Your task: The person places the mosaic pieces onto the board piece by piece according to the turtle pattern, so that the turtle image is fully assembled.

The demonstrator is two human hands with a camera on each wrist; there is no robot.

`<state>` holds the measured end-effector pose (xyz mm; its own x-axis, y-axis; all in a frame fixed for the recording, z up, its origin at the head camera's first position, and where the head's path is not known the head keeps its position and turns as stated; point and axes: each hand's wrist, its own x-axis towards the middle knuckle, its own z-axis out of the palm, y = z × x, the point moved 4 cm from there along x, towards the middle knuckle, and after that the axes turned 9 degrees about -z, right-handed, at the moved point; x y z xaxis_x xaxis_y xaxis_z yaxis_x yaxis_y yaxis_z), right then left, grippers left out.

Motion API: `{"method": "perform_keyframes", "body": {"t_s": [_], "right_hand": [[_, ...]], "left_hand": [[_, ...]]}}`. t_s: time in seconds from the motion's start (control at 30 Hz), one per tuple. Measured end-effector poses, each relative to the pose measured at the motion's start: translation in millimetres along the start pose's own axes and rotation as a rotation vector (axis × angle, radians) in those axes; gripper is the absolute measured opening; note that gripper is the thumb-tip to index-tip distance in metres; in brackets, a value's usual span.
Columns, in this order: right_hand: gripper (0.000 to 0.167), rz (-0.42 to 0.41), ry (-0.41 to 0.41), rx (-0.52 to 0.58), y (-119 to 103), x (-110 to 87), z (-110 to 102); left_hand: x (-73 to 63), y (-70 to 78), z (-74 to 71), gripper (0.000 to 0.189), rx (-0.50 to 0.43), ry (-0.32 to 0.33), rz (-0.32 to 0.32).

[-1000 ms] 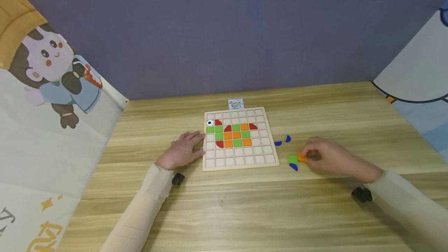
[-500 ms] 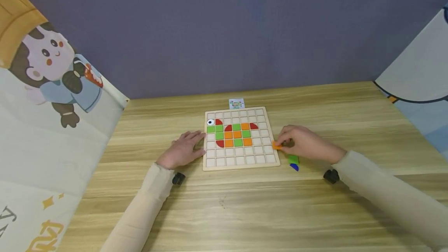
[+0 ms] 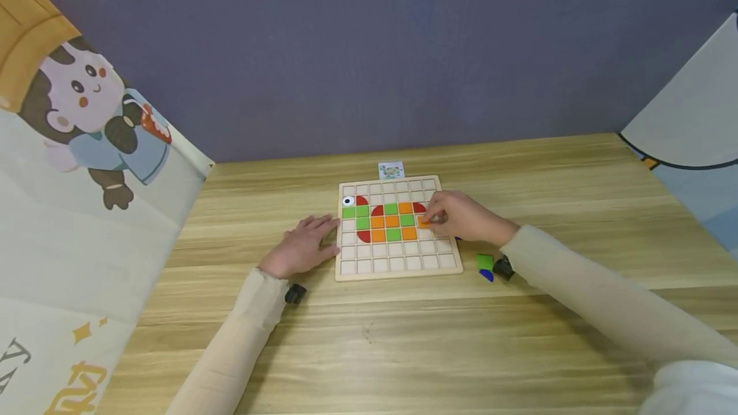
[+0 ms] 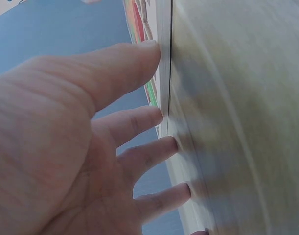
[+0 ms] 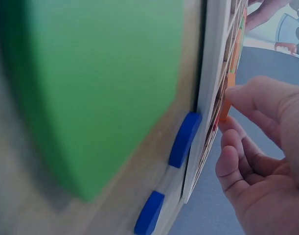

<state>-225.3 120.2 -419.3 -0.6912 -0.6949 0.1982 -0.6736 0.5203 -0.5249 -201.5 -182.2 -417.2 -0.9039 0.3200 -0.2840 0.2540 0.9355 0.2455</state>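
Observation:
My right hand (image 3: 458, 218) pinches an orange square tile (image 5: 228, 95) between thumb and fingers, right at a cell of the wooden grid board (image 3: 398, 266). That cell lies beside a green tile (image 3: 406, 219) and below a red quarter-circle tile (image 3: 419, 207). On the board, green, orange and red tiles and a round eye tile (image 3: 348, 201) form a coloured figure. My left hand (image 3: 302, 248) rests by the board's left edge, fingers spread, with thumb and fingertips at the rim in the left wrist view.
On the table right of the board lie a green square tile (image 3: 485, 262) and a blue half-round tile (image 3: 487, 275). Two more blue tiles (image 5: 185, 139) sit by the board's right edge, mostly hidden by my arm in the head view. A small picture card (image 3: 391, 170) lies behind the board.
My right hand has picked the orange tile up from beside the green tile and carried it left over the board's edge to the grid. The left hand has stayed put.

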Motion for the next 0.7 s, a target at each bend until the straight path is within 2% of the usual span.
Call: {"method": "perform_keyframes", "body": {"t_s": [0.37,0.7], "right_hand": [[0.012,0.037,0.007,0.002,0,5.6,2],[0.021,0.000,-0.066,-0.041,-7,-7.1,-2]], "left_hand": [[0.2,1.2,0.1,0.062,0.000,-0.008,0.002],[0.9,0.9,0.0,0.063,0.000,-0.009,0.000]]}}
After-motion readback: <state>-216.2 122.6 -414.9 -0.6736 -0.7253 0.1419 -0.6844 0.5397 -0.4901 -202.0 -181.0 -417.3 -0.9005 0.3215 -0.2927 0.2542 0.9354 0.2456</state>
